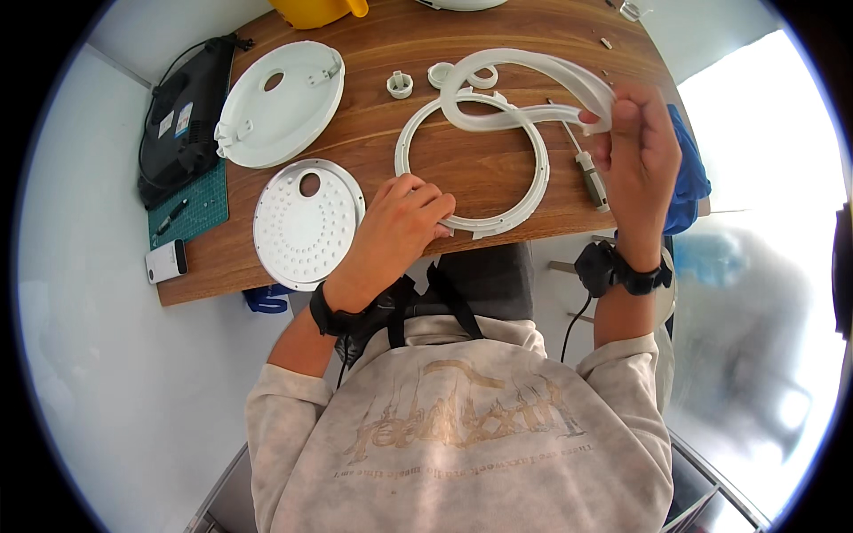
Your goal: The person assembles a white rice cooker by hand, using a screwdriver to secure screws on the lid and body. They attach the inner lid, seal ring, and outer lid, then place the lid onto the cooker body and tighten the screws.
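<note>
My right hand (640, 147) is raised over the right side of the table, its fingers closed on a translucent white sealing ring (520, 58). The soft seal is twisted into a loop and hangs above the far part of a white plastic ring frame (541, 173). That frame lies flat near the table's front edge. At its near left rim, my left hand (400, 218) has its fingers curled over the edge; the fingertips are partly hidden. A round white plate with many small dimples or holes (306, 226) lies just left of my left hand.
A large white round cover (280, 115) lies at the left, beside a black appliance (187, 107) and a green cutting mat (209, 200). Small white caps (400, 86) stand beyond the frame. A screwdriver (590, 180) and blue cloth (689, 182) are at the right; a yellow container (311, 12) stands at the back.
</note>
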`<state>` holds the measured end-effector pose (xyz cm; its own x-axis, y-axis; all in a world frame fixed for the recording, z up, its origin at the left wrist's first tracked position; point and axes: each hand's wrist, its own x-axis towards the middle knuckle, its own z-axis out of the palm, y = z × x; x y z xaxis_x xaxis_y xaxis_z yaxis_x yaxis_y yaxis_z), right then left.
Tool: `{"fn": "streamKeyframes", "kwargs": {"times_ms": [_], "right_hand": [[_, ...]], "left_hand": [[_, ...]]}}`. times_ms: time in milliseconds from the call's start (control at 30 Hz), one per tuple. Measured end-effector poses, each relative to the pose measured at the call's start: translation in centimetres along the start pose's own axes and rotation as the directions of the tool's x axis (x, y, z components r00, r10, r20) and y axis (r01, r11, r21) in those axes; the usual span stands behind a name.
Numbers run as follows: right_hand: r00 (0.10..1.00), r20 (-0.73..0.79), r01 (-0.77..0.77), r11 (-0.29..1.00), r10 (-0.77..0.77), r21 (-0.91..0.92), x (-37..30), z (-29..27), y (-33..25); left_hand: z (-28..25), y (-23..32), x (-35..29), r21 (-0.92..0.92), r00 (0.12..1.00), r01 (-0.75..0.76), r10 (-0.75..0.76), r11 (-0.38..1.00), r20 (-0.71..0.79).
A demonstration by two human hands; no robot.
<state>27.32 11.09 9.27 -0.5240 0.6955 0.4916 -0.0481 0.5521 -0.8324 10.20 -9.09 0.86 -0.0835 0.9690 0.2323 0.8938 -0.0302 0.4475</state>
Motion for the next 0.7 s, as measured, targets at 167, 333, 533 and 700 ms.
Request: {"fn": "streamKeyframes", "kwargs": {"times_ms": [167,333,533,700], "right_hand": [[0.991,0.036,0.127,0.992,-0.127,0.013,-1.1,-0.1,-2.0],[0.975,0.198,0.094,0.994,-0.103,0.054,-2.6,1.1,-3.3],[0.849,0.458,0.130,0.944,-0.263,0.303,-3.3,3.3,-4.4],[0.723,0.594,0.064,0.891,-0.352,0.450,-3.9,4.7,-6.0]], "left_hand": [[-0.1,-0.2,-0.4,-0.110,0.999,0.049,-0.050,0.993,-0.012],[-2.1,0.2,-1.4,-0.504,0.960,0.244,-0.279,0.828,0.008],[-3.7,0.6,-3.3,-0.892,0.971,0.228,-0.159,0.391,0.178],[-4.8,-0.2,-5.7,-0.790,0.869,0.405,-0.463,0.461,0.176]]}}
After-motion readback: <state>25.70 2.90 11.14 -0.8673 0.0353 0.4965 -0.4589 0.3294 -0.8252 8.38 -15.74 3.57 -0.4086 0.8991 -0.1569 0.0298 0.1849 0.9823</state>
